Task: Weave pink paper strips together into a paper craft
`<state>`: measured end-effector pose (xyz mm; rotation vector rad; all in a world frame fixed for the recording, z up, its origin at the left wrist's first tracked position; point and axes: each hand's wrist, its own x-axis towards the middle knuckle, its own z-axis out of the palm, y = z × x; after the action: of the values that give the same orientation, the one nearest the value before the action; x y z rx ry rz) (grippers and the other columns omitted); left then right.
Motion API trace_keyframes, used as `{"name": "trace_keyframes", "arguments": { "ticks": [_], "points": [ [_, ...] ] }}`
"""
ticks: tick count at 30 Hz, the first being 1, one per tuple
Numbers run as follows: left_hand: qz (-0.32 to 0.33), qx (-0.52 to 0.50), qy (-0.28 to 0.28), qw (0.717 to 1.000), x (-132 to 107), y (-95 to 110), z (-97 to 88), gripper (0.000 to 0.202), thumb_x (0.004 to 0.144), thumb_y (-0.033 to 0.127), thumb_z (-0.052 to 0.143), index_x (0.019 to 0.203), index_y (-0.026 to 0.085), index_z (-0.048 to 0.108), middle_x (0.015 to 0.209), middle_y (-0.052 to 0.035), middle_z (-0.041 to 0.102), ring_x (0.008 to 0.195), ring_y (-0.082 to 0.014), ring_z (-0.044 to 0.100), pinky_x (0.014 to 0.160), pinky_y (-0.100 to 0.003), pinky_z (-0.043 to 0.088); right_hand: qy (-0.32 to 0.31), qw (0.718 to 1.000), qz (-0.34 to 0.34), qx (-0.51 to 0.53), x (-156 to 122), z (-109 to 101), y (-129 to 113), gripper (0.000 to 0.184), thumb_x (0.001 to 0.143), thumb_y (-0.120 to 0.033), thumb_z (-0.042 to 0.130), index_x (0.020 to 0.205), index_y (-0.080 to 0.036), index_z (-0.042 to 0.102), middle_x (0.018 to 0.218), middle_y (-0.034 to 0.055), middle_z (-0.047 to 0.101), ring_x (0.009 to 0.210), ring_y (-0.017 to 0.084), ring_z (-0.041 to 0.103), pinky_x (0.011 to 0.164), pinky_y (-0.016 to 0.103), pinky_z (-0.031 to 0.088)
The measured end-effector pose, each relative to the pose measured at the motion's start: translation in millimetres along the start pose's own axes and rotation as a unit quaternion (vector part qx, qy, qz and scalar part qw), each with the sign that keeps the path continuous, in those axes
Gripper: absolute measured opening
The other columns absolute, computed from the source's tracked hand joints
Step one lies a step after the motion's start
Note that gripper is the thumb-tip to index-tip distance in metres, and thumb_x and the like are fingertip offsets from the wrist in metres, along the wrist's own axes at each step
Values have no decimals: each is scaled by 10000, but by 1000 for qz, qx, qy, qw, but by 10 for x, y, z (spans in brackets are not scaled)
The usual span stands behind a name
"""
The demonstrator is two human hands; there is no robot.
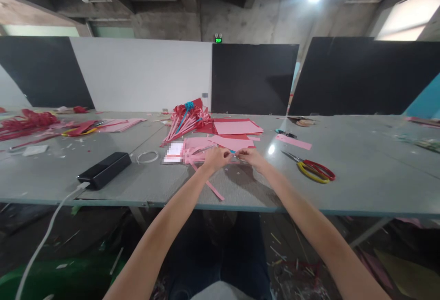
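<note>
Close together above the table's middle, my left hand (217,157) and my right hand (251,156) are both closed in a pinch. Between their fingertips shows a small blue strip (233,152), too small to make out fully. Beside and behind my left hand lie pink paper strips (194,152), and one long pink strip (215,191) slants toward the table edge. Pink paper sheets (237,142) are spread just beyond my hands. To the right of my right hand rest scissors (314,171) with red and yellow handles, blades pointing left.
A bundle of red and pink paper flowers (189,119) with one blue flower lies at the back. A black power bank (104,170) with a white cable sits at left, near a coiled clear line (147,156). Small snips (285,133) and a pink strip (294,142) lie at right.
</note>
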<state>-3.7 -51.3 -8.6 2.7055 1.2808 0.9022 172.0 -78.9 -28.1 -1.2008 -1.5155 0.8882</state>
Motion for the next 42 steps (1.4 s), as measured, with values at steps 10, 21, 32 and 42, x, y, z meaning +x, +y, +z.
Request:
{"name": "trace_keyframes", "arguments": {
  "ticks": [10, 21, 32, 42],
  "points": [
    [-32, -132, 28, 990, 26, -14, 39, 299, 781, 352, 521, 622, 130, 643, 548, -6, 569, 518, -106, 443, 506, -232, 261, -3, 996, 63, 70, -53, 25, -150, 196, 589, -373, 689, 638, -198, 618, 627, -19, 552, 531, 96, 384, 520, 269, 268],
    [-22, -212, 11, 977, 37, -9, 23, 287, 780, 349, 524, 637, 129, 641, 567, -9, 582, 563, -118, 494, 519, -218, 324, 6, 996, 67, 59, -45, 32, -152, 210, 595, -407, 672, 623, -206, 618, 606, -8, 569, 514, 103, 392, 493, 268, 278],
    [-20, -254, -12, 967, 32, -10, 13, 268, 772, 339, 540, 676, 121, 663, 602, -21, 611, 581, -125, 512, 526, -216, 349, 25, 999, 16, 13, -62, 57, -125, 256, 627, -437, 598, 681, -191, 642, 689, 19, 622, 645, 146, 509, 593, 271, 356],
    [1, -315, -92, 945, 31, -41, -15, 304, 744, 404, 592, 777, 114, 677, 674, -19, 617, 615, -121, 518, 560, -221, 370, 137, 970, -76, -184, -9, 113, -66, 122, 719, -297, 574, 680, -199, 634, 708, 42, 658, 672, 178, 577, 623, 280, 399]
  ]
}}
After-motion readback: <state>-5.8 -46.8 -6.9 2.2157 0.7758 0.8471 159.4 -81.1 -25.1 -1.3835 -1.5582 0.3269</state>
